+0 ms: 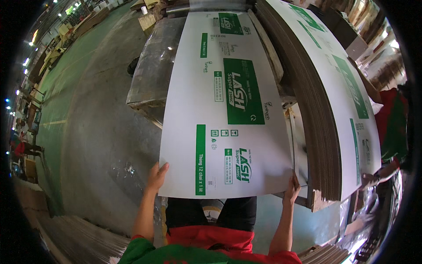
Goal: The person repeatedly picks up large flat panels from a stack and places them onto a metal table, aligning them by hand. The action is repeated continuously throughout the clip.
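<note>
A long white cardboard sheet [184, 110] with green printed panels stretches away from me, its near edge just in front of my waist. My left hand [156, 177] grips the sheet's left edge near the close corner, thumb on top. At the opposite corner, my right hand [291, 189] holds the right edge, fingers bent around it. The sheet's far end lies at a metal machine bed with a roller [182, 9]. What supports the sheet from below is mostly hidden.
To the right stands a tall stack of cardboard sheets [323, 145], with a printed sheet on top. A co-worker's hand [369, 180] is at its far right side. A sheet-metal table [154, 66] borders the left. More stacked board [83, 237] sits at lower left.
</note>
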`<state>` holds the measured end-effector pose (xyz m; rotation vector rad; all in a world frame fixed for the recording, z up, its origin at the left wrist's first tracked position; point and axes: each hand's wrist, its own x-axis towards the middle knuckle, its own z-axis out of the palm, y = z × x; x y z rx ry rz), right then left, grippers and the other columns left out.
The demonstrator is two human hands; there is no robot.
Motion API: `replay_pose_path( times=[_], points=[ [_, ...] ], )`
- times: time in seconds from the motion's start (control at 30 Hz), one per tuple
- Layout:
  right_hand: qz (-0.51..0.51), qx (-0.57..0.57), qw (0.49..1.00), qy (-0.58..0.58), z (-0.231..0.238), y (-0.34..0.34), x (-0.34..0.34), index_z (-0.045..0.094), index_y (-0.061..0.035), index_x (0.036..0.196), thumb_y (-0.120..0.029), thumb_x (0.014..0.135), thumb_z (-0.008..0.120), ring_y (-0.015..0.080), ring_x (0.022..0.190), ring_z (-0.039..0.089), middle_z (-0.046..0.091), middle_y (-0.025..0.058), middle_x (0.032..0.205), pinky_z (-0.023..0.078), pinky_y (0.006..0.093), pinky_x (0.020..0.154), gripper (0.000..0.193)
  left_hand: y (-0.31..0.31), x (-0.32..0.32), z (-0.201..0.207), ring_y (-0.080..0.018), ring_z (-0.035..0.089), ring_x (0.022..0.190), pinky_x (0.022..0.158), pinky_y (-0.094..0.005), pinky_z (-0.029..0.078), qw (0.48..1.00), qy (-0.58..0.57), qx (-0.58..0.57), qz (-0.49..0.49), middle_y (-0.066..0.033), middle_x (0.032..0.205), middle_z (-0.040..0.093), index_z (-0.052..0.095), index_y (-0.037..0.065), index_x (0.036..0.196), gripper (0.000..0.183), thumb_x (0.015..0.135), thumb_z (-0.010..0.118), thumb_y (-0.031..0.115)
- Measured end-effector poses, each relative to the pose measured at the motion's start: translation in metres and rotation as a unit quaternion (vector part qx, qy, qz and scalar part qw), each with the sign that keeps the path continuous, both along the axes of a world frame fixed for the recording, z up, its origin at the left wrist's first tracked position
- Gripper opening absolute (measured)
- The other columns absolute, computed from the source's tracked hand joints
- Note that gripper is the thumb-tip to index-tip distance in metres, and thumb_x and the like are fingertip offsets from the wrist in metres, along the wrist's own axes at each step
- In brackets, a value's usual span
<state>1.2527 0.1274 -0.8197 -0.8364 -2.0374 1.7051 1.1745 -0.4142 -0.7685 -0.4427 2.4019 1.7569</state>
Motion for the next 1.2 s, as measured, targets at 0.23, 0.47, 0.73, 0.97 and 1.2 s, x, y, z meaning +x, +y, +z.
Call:
replay_pose_path(
  times=[0.23,0.47,0.73,0.97,1.2],
  points=[
    [0.034,0.112,0.993,-0.010,0.024,0.022,-0.042,0.060,0.0042,0.130,-0.017,0.098,0.054,0.0218,0.115,0.058,0.065,0.0151,0.125,0.043,0.0346,0.102,0.039,0.001,-0.026,-0.014,-0.0216,0.056,0.111,0.097,-0.0387,0.043,0.995,-0.054,0.063,-0.064,-0.0131,0.121,0.062,0.054,-0.005,0.129,0.074,0.093,0.054,0.060],
    [0.046,0.093,0.992,0.068,0.014,0.014,-0.061,0.056,0.0040,0.134,-0.017,0.098,0.055,0.0250,0.121,0.056,0.059,0.0165,0.134,0.041,0.0363,0.106,0.042,-0.005,-0.058,-0.046,-0.0215,0.057,0.108,0.096,-0.0380,0.044,0.996,0.029,0.075,-0.043,-0.0116,0.117,0.063,0.056,-0.004,0.127,0.074,0.090,0.058,0.061],
    [-0.014,0.085,0.994,-0.073,-0.082,0.055,-0.124,0.059,0.0003,0.124,-0.024,0.092,0.059,0.0318,0.109,0.061,0.063,0.0180,0.121,0.049,0.0425,0.094,0.040,-0.007,-0.084,-0.087,-0.0324,0.058,0.115,0.098,-0.0422,0.044,0.983,-0.064,-0.167,-0.038,-0.0266,0.119,0.062,0.053,-0.010,0.128,0.097,0.085,0.048,0.077],
    [0.192,0.425,0.878,0.108,0.148,-0.055,0.112,0.051,-0.0012,0.133,-0.021,0.091,0.064,0.0403,0.124,0.051,0.054,0.0236,0.133,0.043,0.0457,0.104,0.048,0.022,0.075,-0.091,-0.0433,0.048,0.129,0.109,-0.0490,0.038,0.967,-0.051,-0.220,-0.116,-0.0309,0.145,0.042,0.015,-0.006,0.151,0.107,0.088,0.051,0.071],
    [0.031,0.596,0.711,-0.373,0.264,0.092,0.411,0.027,0.0152,0.144,-0.047,0.072,0.081,0.0468,0.141,0.029,0.032,0.0356,0.149,0.025,0.0468,0.118,0.109,0.107,0.387,-0.104,-0.0439,0.057,0.113,0.097,-0.0481,0.045,0.966,0.007,-0.177,-0.188,-0.0293,0.121,0.060,0.057,-0.007,0.120,0.060,0.094,0.058,0.047]
  ],
)
